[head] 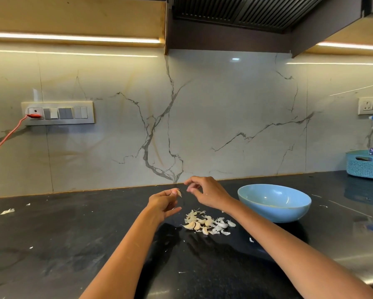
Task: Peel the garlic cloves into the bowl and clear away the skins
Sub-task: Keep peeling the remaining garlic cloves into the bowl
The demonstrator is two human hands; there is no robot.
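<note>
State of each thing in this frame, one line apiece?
left hand: raised, pinching a garlic clove
right hand: raised, fingers curled, grip unclear
bowl: upright on the counter
pile of cloves and skins: loose on counter
red plug: in socket

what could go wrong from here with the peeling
The left hand pinches a garlic clove over bare counter, not the bowl; if dropped, it may land in the skin pile. Loose skin flakes already lie far left and could be missed in cleanup.
</note>
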